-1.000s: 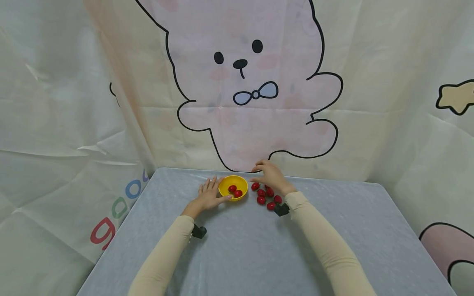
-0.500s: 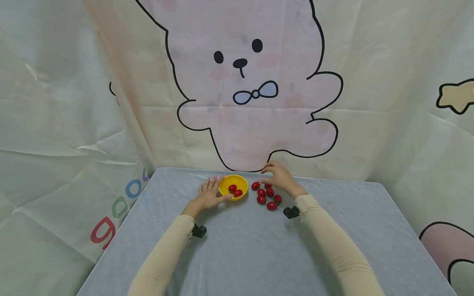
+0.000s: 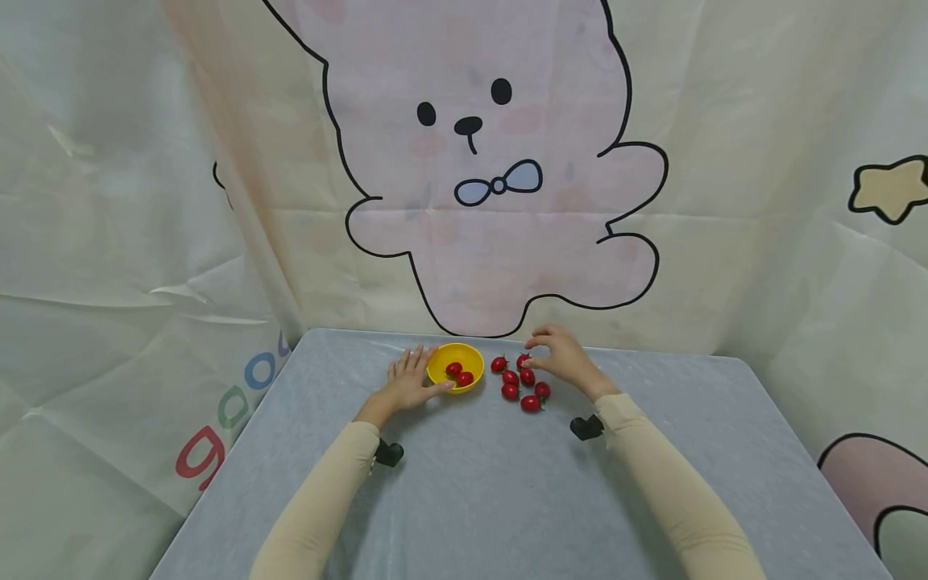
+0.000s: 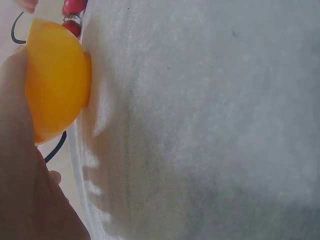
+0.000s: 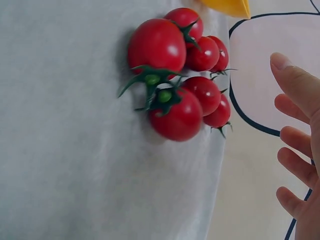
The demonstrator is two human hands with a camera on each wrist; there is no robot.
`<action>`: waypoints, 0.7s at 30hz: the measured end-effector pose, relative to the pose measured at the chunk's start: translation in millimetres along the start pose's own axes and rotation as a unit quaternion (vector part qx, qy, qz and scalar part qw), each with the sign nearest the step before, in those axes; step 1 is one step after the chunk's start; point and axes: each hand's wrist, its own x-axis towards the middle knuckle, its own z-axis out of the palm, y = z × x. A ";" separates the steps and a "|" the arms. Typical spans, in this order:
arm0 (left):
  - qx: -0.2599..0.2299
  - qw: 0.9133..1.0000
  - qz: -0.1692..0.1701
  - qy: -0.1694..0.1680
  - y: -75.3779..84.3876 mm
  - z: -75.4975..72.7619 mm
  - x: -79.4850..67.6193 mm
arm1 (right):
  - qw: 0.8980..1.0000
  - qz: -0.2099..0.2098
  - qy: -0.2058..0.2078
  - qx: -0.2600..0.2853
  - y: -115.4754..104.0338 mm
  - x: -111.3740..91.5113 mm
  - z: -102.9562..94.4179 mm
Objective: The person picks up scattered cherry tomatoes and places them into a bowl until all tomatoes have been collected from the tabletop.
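My left hand [image 3: 408, 387] rests against the left side of a yellow bowl [image 3: 457, 352], fingers spread and fairly straight, with the thumb along the near rim. Inside the bowl lie red cherry tomatoes [image 3: 465, 378], two of them showing. In the left wrist view the thumb lies along the rim of the bowl [image 4: 57, 80], which stands upright on the table. To the right of it is a loose group of several cherry tomatoes [image 5: 156, 46] with green stems. Over that group's far right side hovers my right hand [image 3: 568, 362], fingers parted and slightly bent, holding nothing.
A grey-blue cloth covers the table [image 3: 464, 499]. Close behind its far edge hangs a curtain [image 3: 471, 266] printed with a cartoon bear. Dark wrist mounts [image 3: 587, 427] sit on both forearms.
My right hand has moved right, away from the bowl and over the far right of the loose tomatoes. My left hand and the bowl have stayed in place.
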 end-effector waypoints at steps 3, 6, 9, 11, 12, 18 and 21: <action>0.001 1.000 -0.002 -0.002 -1.3 1.2 1.5 | 1.000 -0.002 0.000 0.001 2.9 -5.7 0.6; 0.005 1.000 -0.005 -0.007 -2.1 2.3 2.6 | 1.000 0.000 -0.001 0.003 6.5 -11.0 2.6; 0.005 1.000 -0.003 -0.002 -1.2 1.7 1.1 | 1.000 0.001 -0.004 0.007 11.2 -16.1 5.0; 0.003 1.000 0.000 0.004 -0.3 0.9 -0.3 | 1.000 0.001 -0.005 0.011 14.4 -19.1 6.6; 0.002 1.000 0.002 0.007 0.3 0.4 -1.1 | 1.000 -0.001 -0.004 0.012 15.7 -21.0 6.8; -0.001 1.000 0.003 0.009 0.3 0.4 -1.6 | 1.000 -0.027 0.004 0.003 21.2 -28.0 10.4; -0.004 1.000 0.003 0.010 0.0 0.9 -1.5 | 1.000 -0.032 -0.001 -0.002 24.2 -29.9 13.4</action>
